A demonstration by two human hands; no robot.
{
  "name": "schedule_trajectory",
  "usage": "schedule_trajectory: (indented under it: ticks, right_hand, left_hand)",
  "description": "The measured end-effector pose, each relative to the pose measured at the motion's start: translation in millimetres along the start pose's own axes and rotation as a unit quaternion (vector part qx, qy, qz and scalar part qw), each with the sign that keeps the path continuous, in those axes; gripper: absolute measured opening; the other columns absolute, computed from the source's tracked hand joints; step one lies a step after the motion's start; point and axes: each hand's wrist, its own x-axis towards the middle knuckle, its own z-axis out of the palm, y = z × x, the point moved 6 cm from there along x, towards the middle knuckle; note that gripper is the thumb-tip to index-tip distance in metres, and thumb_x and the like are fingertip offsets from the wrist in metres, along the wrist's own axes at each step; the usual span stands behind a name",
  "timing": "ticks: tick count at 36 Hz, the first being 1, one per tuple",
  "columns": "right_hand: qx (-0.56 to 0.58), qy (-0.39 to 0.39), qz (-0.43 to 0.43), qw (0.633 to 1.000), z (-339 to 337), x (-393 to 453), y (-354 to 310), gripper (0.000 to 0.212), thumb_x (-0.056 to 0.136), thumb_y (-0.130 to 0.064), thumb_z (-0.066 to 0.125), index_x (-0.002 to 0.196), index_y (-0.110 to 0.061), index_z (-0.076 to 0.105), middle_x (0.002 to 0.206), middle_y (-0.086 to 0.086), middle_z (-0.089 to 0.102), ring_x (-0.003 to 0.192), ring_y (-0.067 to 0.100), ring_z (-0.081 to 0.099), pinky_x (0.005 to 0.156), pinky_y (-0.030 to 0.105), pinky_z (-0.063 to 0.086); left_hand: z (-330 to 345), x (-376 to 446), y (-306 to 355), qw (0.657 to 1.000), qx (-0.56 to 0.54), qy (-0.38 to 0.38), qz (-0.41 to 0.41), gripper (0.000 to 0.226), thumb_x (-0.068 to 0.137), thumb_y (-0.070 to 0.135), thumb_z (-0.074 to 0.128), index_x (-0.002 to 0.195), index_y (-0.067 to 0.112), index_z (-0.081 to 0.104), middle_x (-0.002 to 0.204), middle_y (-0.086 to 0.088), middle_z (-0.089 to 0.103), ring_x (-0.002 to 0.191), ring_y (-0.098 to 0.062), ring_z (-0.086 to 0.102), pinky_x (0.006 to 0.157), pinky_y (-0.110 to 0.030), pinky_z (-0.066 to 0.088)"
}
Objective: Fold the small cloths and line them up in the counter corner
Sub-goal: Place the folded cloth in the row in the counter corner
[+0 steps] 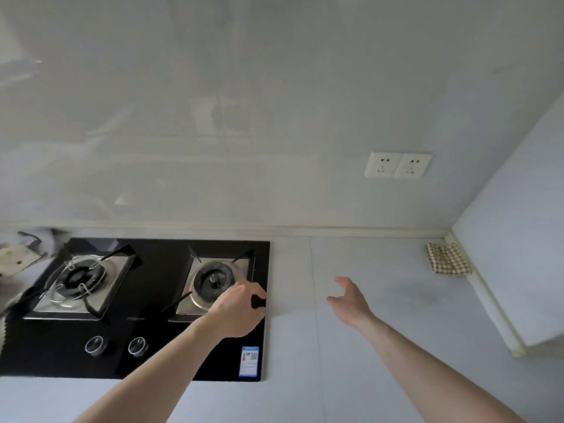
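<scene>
A folded brown-and-white checked cloth [447,259] lies in the counter corner at the far right, against the side wall. My right hand [351,300] hovers over the pale counter [366,346] left of that cloth, fingers spread and empty. My left hand [238,309] is above the front right corner of the stove's right burner [213,282], fingers loosely curled, with no cloth in it. A black grate prong shows between its thumb and fingers. At the left frame edge a strip of another patterned cloth [4,319] is partly visible.
A black two-burner gas stove [137,346] with two knobs fills the left of the counter. A pale board and dark items [18,257] sit behind its left end. Two wall sockets [398,165] are on the back wall. A white ledge [488,300] bounds the counter's right side.
</scene>
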Motion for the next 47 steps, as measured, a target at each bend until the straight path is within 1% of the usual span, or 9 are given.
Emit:
schedule_trajectory:
  ticks: [11,23,27,30,33,37,40,43,47]
  right_hand:
    - [0.043,0.112,0.127,0.985,-117,57,119,0.066,0.093,-0.017,0.063,0.152,-0.007,0.034,0.154,0.016,0.041,0.137,0.03,0.046,0.105,0.031,0.04]
    - [0.223,0.26,0.254,0.905,-197,131,231,0.078,0.091,-0.032,0.07,0.154,-0.01,0.03,0.153,0.018,0.04,0.133,0.038,0.048,0.109,0.047,0.042]
    - [0.245,0.31,0.248,0.884,-218,147,245,0.056,0.091,-0.027,0.066,0.136,0.0,0.048,0.129,0.021,0.06,0.118,0.039,0.06,0.095,0.044,0.05]
    - [0.284,0.324,0.264,0.863,-225,165,263,0.068,0.089,-0.032,0.068,0.141,0.003,0.043,0.132,0.019,0.059,0.118,0.034,0.061,0.095,0.042,0.05]
    - [0.303,0.326,0.263,0.856,-231,184,279,0.044,0.094,-0.034,0.063,0.122,-0.001,0.056,0.109,0.012,0.059,0.096,0.024,0.059,0.087,0.038,0.051]
    - [0.256,0.362,0.282,0.851,-241,197,284,0.064,0.1,-0.049,0.048,0.14,0.001,0.049,0.136,0.016,0.057,0.12,0.032,0.059,0.099,0.036,0.045]
    - [0.299,0.348,0.258,0.85,-237,200,274,0.053,0.097,-0.037,0.061,0.136,-0.002,0.053,0.135,0.017,0.06,0.121,0.032,0.06,0.085,0.031,0.045]
    - [0.302,0.376,0.221,0.848,-236,204,261,0.043,0.092,-0.022,0.067,0.129,-0.002,0.059,0.116,0.01,0.065,0.104,0.028,0.065,0.081,0.031,0.044]
    - [0.158,0.45,0.116,0.871,-246,209,237,0.025,0.086,-0.007,0.065,0.11,-0.003,0.072,0.095,0.01,0.069,0.089,0.028,0.064,0.077,0.031,0.043]
  left_hand:
    - [83,98,61,0.997,0.028,-0.079,-0.007,0.048,0.095,0.031,0.062,0.142,0.026,0.05,0.154,0.001,0.036,0.14,-0.021,0.041,0.115,-0.032,0.034]
    - [139,204,75,0.987,0.117,-0.104,-0.018,0.078,0.092,0.04,0.065,0.157,0.029,0.024,0.168,0.0,0.006,0.149,-0.032,0.022,0.116,-0.044,0.034]
    - [162,237,66,0.986,0.128,-0.104,-0.026,0.104,0.084,0.056,0.073,0.16,0.03,0.008,0.169,0.0,-0.009,0.153,-0.036,0.009,0.12,-0.051,0.029]
    - [176,256,57,0.985,0.138,-0.103,-0.029,0.121,0.073,0.066,0.077,0.16,0.029,0.002,0.169,0.0,-0.01,0.153,-0.039,0.004,0.12,-0.056,0.029]
    - [183,268,53,0.979,0.162,-0.114,-0.036,0.129,0.067,0.071,0.078,0.159,0.032,-0.004,0.167,0.005,-0.017,0.151,-0.045,-0.002,0.113,-0.062,0.035]
    - [183,275,61,0.975,0.167,-0.138,-0.047,0.138,0.063,0.068,0.083,0.159,0.032,-0.009,0.166,0.006,-0.023,0.15,-0.052,-0.007,0.111,-0.066,0.037]
    - [179,276,65,0.972,0.174,-0.145,-0.055,0.141,0.061,0.066,0.085,0.159,0.032,-0.01,0.166,0.006,-0.022,0.15,-0.053,-0.006,0.11,-0.066,0.038]
    - [176,275,66,0.972,0.18,-0.142,-0.056,0.141,0.061,0.065,0.086,0.159,0.032,-0.01,0.166,0.007,-0.023,0.15,-0.052,-0.007,0.109,-0.065,0.04]
    - [177,274,65,0.969,0.188,-0.149,-0.06,0.141,0.061,0.068,0.085,0.158,0.033,-0.011,0.165,0.008,-0.025,0.15,-0.052,-0.008,0.107,-0.064,0.042]
